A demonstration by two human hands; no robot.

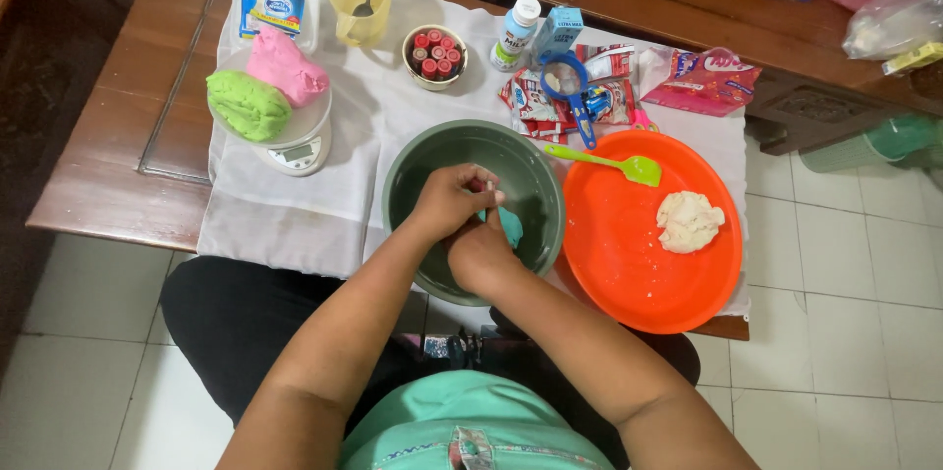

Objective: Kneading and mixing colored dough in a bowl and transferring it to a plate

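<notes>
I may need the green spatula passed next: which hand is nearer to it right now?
Right. The right hand is in the grey-green bowl on the side toward the green spatula on the orange tray. The left hand sits further left, overlapping it.

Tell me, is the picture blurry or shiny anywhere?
In the head view, light is soft and even; the left hand and right hand look slightly blurred over the grey-green bowl. The orange tray shows a faint sheen, and the plastic bags at top right glare a little.
</notes>
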